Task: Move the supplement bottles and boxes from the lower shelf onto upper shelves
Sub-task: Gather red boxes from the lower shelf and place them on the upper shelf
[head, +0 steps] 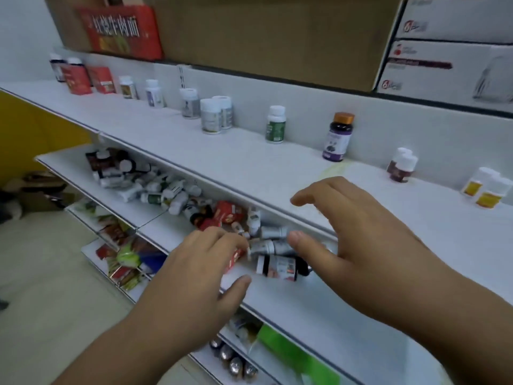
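Head view, lower shelf: the lower shelf (83, 173) runs from middle left down to the lower centre of the frame, and a heap of supplement bottles (155, 187) and small boxes lies tumbled on it, most of them on their sides.
Head view, left hand: the left hand (200, 262) sits in the lower centre, fingers curled over a small red box (234, 259) at the near end of the heap; the thumb is out to the side, so whether the box is truly pinched I cannot tell.
Head view, right hand: the right hand (344, 232) hovers right of centre with fingers spread and relaxed, holding nothing, its thumb just beside a dark bottle (277, 266) lying on its side.
Head view, upper shelf: the upper shelf (249, 159) crosses the middle of the frame; bottles already stand upright along its back, among them a green-labelled bottle (275, 125) and an orange-capped bottle (337, 137).
Handling, bottles: likely light, rigid plastic with smooth labels, apt to roll when nudged; best taken round the body, thumb opposite fingers, not by the cap.
Handling, boxes: probably thin card, light and easily dented; grip across the two broad faces with gentle pressure.
Progress: much of the heap remains below.
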